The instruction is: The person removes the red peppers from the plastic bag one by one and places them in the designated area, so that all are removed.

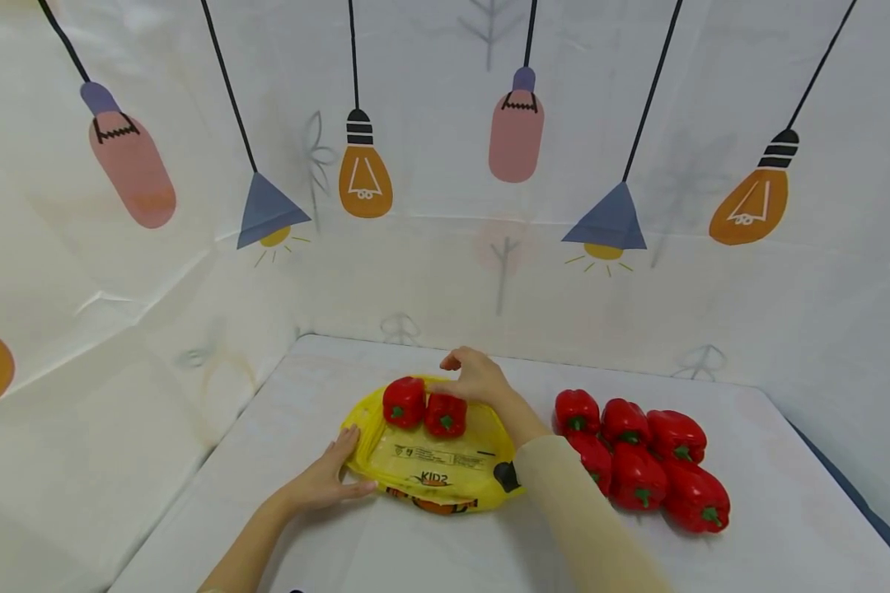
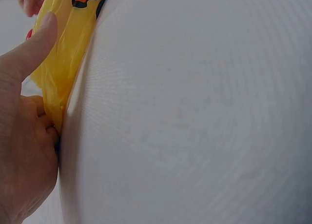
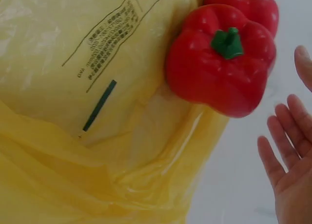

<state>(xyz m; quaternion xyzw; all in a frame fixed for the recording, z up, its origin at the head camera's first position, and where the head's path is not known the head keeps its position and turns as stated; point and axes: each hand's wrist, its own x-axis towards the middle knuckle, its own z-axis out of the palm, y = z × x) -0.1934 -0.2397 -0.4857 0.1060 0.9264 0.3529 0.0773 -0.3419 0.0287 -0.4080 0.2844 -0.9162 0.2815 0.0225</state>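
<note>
A yellow plastic bag [image 1: 445, 461] with printed writing lies on the table, two red bell peppers [image 1: 404, 402] [image 1: 446, 414] sitting side by side toward its far edge. My left hand [image 1: 325, 478] rests at the bag's left side, thumb spread along the near edge and fingers against the far part of that side. In the left wrist view the yellow plastic lies between thumb and fingers. Just behind the right-hand pepper is my right hand [image 1: 478, 380], holding nothing. The right wrist view shows its fingers [image 3: 285, 138] loosely extended, apart from the pepper [image 3: 222, 60] with the green stem.
To the right of the bag, several more red bell peppers [image 1: 638, 473] lie close together in rows on the white table [image 1: 779, 494]. A white sheet [image 1: 430, 272] printed with lamps hangs behind the table and along its left side.
</note>
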